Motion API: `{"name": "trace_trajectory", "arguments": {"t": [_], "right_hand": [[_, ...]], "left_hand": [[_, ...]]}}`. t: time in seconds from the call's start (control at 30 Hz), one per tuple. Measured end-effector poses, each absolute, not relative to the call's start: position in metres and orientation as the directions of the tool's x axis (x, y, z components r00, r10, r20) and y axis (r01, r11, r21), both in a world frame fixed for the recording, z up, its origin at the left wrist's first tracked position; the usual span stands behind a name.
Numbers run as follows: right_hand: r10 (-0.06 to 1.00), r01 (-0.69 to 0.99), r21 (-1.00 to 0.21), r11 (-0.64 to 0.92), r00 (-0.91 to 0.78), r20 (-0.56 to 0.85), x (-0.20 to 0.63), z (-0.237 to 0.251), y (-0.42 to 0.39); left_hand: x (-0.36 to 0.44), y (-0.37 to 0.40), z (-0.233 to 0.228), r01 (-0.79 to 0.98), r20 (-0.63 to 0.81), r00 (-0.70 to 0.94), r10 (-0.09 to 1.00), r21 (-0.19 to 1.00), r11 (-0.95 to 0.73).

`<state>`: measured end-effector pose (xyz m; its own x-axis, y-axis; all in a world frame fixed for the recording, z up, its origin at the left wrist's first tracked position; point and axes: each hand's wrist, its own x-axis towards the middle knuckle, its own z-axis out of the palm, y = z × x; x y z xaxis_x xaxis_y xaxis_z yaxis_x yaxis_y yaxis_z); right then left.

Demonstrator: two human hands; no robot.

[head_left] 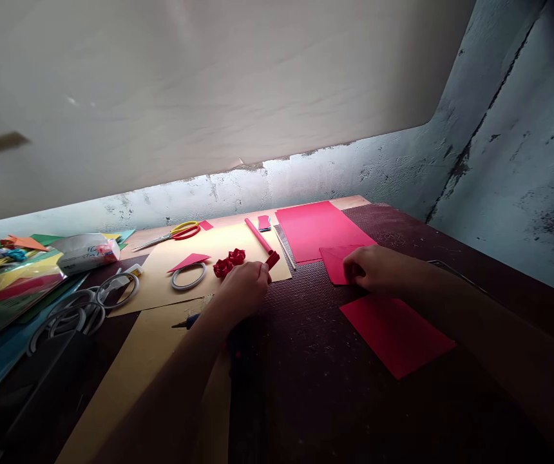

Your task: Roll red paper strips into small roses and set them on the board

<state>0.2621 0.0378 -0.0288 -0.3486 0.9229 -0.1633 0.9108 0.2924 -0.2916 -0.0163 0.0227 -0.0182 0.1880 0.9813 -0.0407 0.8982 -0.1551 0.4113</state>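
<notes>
Against a scuffed pale wall, our dark table (306, 361) carries tan card and red paper. Our left hand (243, 287) is curled around a small red piece (272, 259) that juts past the fingertips, just beside two red paper roses (229, 262). Our right hand (376, 269) presses a red paper square (335, 263), fingers bent over its near edge; another red sheet (395, 333) lies nearer us.

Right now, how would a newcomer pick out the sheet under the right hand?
Start at the big red sheet by the far wall. At its near edge lies a smaller red piece, the right hand resting on it. Unlike the loose red sheet nearer the person, it overlaps the big one.
</notes>
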Motion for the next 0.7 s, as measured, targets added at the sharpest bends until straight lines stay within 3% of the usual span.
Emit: {"name": "trace_trajectory", "arguments": {"t": [0.23, 0.43, 0.7], "right_hand": [[0.918, 0.871, -0.353, 0.34, -0.389, -0.077, 0.261, -0.0275, 0.037], [0.887, 0.83, -0.414, 0.373, -0.451, -0.104, 0.2599, -0.0285, 0.037], [0.882, 0.828, -0.408, 0.384, -0.46, -0.101, 0.2591, -0.0275, 0.0367]], "left_hand": [[-0.0168, 0.0224, -0.0179, 0.901, -0.032, 0.188, 0.982, 0.404, -0.159], [-0.0172, 0.0222, -0.018, 0.9, -0.021, 0.194, 0.981, 0.401, -0.17], [-0.0179, 0.023, -0.0187, 0.895, -0.023, 0.198, 0.98, 0.411, -0.172]]}}
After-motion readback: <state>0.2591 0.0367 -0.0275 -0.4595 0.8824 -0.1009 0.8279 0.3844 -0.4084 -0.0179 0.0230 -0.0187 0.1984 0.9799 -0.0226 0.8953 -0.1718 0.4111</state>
